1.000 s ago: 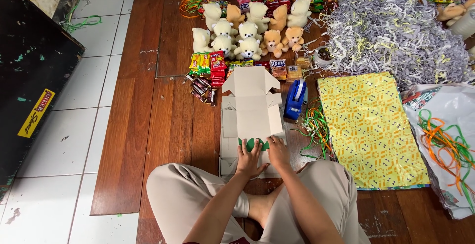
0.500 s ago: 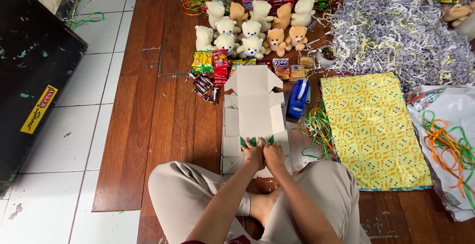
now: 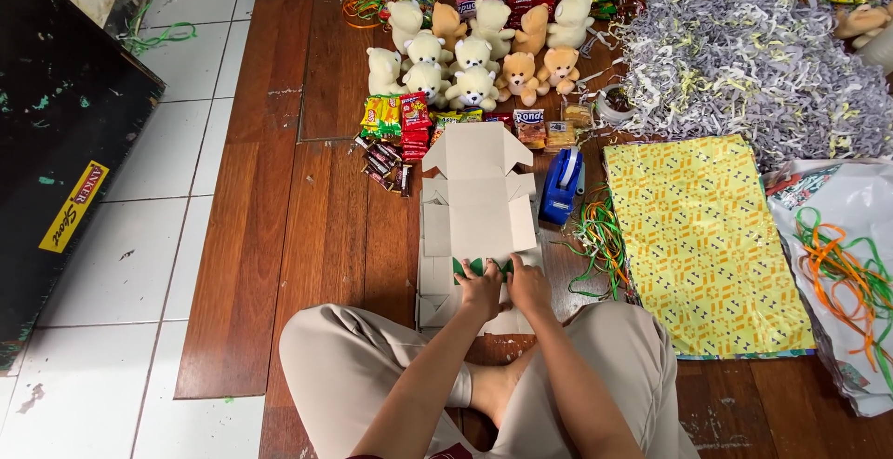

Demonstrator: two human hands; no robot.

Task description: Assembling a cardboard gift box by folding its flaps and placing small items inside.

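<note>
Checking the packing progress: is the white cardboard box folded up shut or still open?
Open. The white cardboard box has its flaps spread outward, and both hands press its near edge.

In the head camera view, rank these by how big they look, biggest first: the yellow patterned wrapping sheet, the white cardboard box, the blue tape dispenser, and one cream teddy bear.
1. Yellow patterned wrapping sheet
2. White cardboard box, under both hands
3. Blue tape dispenser and a cream teddy bear: these look alike, so no ranking.
</note>
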